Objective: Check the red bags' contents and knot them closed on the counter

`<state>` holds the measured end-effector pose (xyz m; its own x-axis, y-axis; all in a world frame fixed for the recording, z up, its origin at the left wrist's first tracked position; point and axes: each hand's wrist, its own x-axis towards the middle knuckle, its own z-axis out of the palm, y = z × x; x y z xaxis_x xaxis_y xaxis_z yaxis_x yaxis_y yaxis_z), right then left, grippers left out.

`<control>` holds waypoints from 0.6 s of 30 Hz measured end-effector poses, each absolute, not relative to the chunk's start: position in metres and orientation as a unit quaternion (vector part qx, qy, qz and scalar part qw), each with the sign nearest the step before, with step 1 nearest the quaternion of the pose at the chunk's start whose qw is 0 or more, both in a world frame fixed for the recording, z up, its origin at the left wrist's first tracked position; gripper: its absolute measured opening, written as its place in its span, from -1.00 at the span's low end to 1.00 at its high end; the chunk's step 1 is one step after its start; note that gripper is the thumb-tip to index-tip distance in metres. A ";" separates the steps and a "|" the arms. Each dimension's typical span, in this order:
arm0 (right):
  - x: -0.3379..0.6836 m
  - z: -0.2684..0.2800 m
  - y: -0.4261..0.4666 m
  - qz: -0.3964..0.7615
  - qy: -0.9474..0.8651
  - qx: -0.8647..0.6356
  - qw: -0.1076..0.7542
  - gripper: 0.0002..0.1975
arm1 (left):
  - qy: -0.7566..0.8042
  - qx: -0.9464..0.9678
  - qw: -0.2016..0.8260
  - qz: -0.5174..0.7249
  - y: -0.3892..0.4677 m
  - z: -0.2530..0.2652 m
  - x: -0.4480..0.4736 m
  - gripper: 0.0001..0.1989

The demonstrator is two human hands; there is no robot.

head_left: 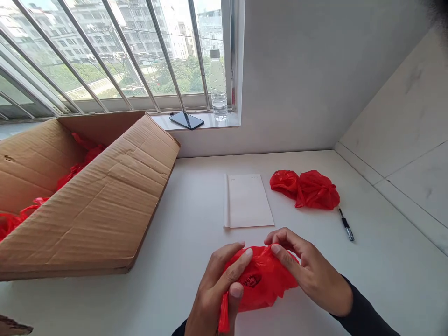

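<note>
A white table (196,196) fills the view, pushed into a corner below a barred window (105,51). At ten o'clock on the table lies the biggest thing — a brown cardboard box (98,210), tipped with its flaps open, red bags (82,161) showing inside it.

Near six o'clock, closest to the viewer, both hands work together on a crumpled red plastic bag (261,282) held just above the table. The left hand (215,291) pinches the bag from its left side, thumb pressed against the plastic with a strip of it trailing down past the thumb. The right hand (310,270), in a dark sleeve, closes on the bag's top right edge, fingertips pinching a fold. The two hands sit close, the bag bunched between them.

At twelve o'clock from the hands lies a white notepad (248,200), flat and shut. At one o'clock rest two knotted red bags (308,189), touching each other, and just right of them a black pen (346,226).

On the windowsill — farther back, at twelve o'clock — a clear water bottle (218,84) stands upright, a dark phone (186,120) lying flat beside it.
</note>
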<state>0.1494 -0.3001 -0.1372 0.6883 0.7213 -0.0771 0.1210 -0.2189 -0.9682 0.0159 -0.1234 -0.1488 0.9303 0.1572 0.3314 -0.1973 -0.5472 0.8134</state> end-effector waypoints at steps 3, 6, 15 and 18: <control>0.152 -0.148 -0.310 0.255 -0.250 -0.763 0.538 -0.69 | 0.039 0.857 0.483 0.176 -0.113 -0.160 0.001 -0.59; 0.155 -0.165 -0.321 0.224 -0.219 -0.802 0.509 -0.65 | 0.156 0.842 0.483 0.183 -0.104 -0.172 -0.018 -0.61; 0.125 -0.181 -0.313 0.146 -0.132 -0.734 0.650 -0.73 | -0.053 0.890 0.341 0.299 -0.131 -0.209 -0.010 -0.44; 0.102 -0.196 -0.299 0.105 -0.181 -0.728 0.652 -0.86 | -0.067 0.931 0.234 0.273 -0.137 -0.221 0.004 -0.45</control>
